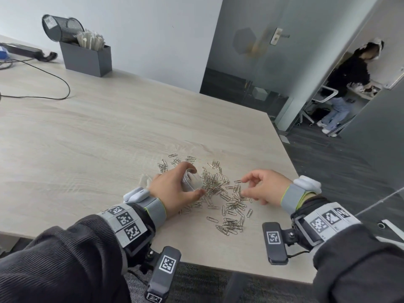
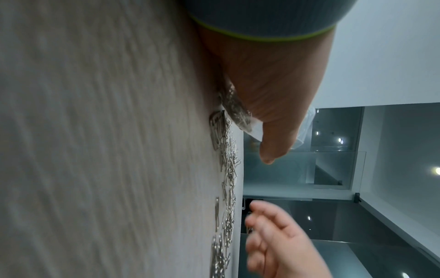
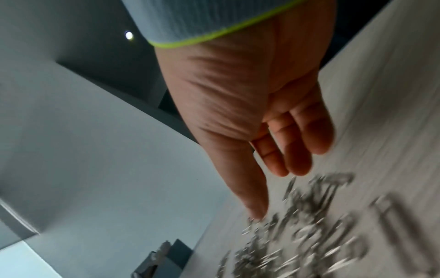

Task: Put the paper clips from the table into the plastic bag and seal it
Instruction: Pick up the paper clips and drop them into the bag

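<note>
Several silver paper clips [image 1: 216,186] lie scattered in a loose pile on the pale wood table [image 1: 87,138]. My left hand [image 1: 197,181] grips a clear plastic bag [image 1: 190,184] at the pile's left edge, its mouth turned toward the clips. In the left wrist view the bag [image 2: 240,116] shows under my thumb with some clips inside, and the clips [image 2: 228,169] run along the table. My right hand [image 1: 243,186] hovers just right of the pile, fingers relaxed and holding nothing. The right wrist view shows my right hand [image 3: 273,193] with its thumb touching blurred clips [image 3: 309,235].
A grey box [image 1: 86,57] with a tipped mesh cup stands at the back left, and a black cable [image 1: 54,84] loops nearby. The table's right edge [image 1: 284,149] is close to the clips. A person [image 1: 347,84] stands beyond the glass door.
</note>
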`<control>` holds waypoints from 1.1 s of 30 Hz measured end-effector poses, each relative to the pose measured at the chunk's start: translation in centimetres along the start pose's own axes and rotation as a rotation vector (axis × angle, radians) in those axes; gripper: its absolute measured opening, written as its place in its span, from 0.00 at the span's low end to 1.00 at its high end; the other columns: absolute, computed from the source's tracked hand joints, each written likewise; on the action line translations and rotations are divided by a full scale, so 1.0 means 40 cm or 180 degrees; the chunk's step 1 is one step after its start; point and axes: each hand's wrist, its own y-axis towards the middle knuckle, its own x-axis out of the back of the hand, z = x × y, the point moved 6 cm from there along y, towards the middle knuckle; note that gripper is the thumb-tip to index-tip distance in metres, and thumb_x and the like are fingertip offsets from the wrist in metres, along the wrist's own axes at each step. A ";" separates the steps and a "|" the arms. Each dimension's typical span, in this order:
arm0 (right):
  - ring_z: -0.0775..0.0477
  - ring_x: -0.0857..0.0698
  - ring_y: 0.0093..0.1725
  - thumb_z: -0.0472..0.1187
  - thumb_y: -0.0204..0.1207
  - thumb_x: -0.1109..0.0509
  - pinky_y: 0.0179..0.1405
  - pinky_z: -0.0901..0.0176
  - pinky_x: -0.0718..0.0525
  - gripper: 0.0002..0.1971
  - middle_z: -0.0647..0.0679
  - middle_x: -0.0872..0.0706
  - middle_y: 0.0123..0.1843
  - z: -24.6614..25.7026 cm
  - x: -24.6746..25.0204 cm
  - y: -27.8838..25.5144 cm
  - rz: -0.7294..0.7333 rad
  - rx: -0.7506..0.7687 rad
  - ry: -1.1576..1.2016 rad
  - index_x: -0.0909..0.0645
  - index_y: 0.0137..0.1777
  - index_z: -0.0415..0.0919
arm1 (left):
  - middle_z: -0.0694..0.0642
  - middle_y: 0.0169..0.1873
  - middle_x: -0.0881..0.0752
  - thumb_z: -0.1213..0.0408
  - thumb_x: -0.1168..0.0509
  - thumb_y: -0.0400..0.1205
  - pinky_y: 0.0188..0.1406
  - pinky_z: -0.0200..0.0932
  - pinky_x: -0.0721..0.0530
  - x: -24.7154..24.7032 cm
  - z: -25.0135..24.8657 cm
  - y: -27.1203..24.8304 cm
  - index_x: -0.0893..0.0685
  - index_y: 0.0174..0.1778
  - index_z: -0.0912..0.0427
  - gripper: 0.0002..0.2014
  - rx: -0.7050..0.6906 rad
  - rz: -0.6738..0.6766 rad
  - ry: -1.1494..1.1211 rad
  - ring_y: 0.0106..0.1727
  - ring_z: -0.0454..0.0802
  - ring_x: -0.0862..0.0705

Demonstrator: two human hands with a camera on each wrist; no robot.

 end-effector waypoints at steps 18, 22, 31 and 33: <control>0.54 0.19 0.31 0.43 0.72 0.24 0.35 0.63 0.22 0.04 0.53 0.14 0.41 0.027 -0.043 0.034 -0.0609 0.0238 -0.0263 0.14 0.44 0.53 | 0.44 0.42 0.11 0.38 0.28 0.74 0.47 0.39 0.38 0.019 -0.016 -0.013 0.24 0.61 0.40 0.22 0.0095 -0.0132 0.0192 0.42 0.43 0.18; 0.48 0.18 0.61 0.43 0.75 0.31 0.61 0.63 0.25 0.19 0.49 0.21 0.66 -0.026 -0.021 0.055 -0.0558 -0.0010 -0.0955 0.18 0.67 0.50 | 0.44 0.45 0.11 0.43 0.27 0.76 0.53 0.43 0.32 0.020 -0.023 -0.018 0.23 0.63 0.43 0.22 0.0062 -0.0128 0.0118 0.42 0.44 0.18; 0.52 0.20 0.63 0.61 0.70 0.27 0.67 0.57 0.24 0.31 0.54 0.24 0.60 0.026 -0.093 0.045 0.0030 0.0448 -0.0993 0.23 0.72 0.52 | 0.43 0.47 0.11 0.41 0.29 0.78 0.41 0.40 0.46 0.029 -0.035 -0.023 0.24 0.64 0.41 0.22 0.0133 -0.0086 0.0279 0.47 0.42 0.16; 0.52 0.21 0.63 0.70 0.62 0.25 0.62 0.58 0.22 0.44 0.53 0.26 0.65 0.030 -0.083 0.044 0.0111 0.0235 -0.1022 0.29 0.77 0.53 | 0.43 0.47 0.11 0.41 0.29 0.77 0.44 0.41 0.45 0.030 -0.039 -0.023 0.25 0.64 0.41 0.22 0.0117 -0.0072 0.0253 0.48 0.43 0.15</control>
